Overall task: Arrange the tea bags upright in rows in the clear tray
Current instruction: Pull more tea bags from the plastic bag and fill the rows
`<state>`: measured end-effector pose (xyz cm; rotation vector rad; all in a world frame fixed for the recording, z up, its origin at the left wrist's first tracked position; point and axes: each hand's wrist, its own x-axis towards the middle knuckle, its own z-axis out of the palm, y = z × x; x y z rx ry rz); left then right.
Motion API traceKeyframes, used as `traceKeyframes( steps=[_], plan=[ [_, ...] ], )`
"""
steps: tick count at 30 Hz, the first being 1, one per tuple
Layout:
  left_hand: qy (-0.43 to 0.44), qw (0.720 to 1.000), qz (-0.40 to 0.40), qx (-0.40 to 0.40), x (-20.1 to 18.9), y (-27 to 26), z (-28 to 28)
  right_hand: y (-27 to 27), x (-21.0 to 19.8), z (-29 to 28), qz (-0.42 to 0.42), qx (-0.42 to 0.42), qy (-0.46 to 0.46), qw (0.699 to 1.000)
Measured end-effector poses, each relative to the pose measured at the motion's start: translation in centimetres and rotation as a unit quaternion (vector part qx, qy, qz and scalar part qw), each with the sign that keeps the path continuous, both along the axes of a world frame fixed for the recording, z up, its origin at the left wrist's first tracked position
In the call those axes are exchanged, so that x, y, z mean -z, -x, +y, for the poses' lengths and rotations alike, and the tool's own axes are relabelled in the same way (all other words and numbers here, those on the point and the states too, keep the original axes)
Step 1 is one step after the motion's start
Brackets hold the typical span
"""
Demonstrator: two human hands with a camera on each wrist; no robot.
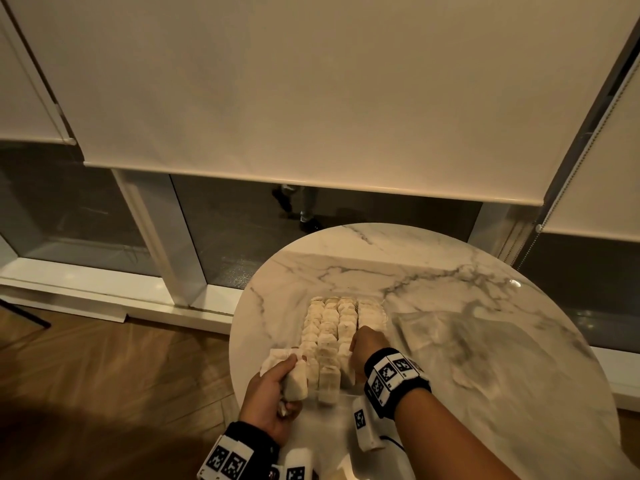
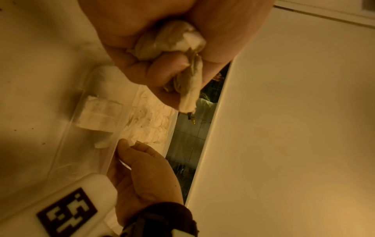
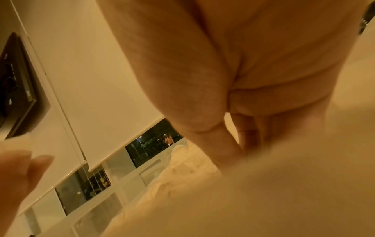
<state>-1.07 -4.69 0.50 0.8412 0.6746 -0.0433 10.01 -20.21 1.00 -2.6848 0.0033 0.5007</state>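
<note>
A clear tray (image 1: 346, 396) on a round marble table (image 1: 485, 299) holds several rows of pale tea bags (image 1: 329, 327) standing upright. My left hand (image 1: 273, 393) is at the tray's near left corner and grips a crumpled bunch of tea bags (image 1: 296, 379); the left wrist view shows that bunch (image 2: 172, 41) squeezed in the fist (image 2: 154, 64). My right hand (image 1: 369, 342) reaches down into the right-hand row. Its thumb and forefinger (image 3: 233, 149) meet in a pinch among the tea bags (image 3: 192, 163), which hide the tips.
The table's right half is bare marble. Behind the table are low windows (image 1: 242, 237) with roller blinds (image 1: 311, 98) drawn most of the way down. Wooden floor (image 1: 104, 375) lies to the left, just past the table's edge.
</note>
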Motion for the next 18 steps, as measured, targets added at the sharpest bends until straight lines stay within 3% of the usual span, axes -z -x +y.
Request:
traceKeyframes(
  steps=[7, 12, 15, 18],
  plan=[
    [-0.011, 1.0, 0.003, 0.005, 0.0, -0.1, -0.4, 0.3, -1.0, -0.3, -0.005, 0.018, -0.013, 1.0],
    [-0.028, 0.999, -0.008, 0.029, -0.5, 0.2, -2.4, 1.2, -2.9, -1.2, -0.021, 0.046, -0.155, 0.987],
    [-0.036, 0.998, -0.017, 0.057, -1.1, 0.5, -4.2, 2.9, -4.7, -1.9, 0.036, 0.03, -0.308, 0.95],
    [-0.049, 0.995, -0.027, 0.079, -1.4, 0.9, -5.9, 4.5, -6.2, -3.2, 0.075, -0.025, -0.343, 0.936]
  ],
)
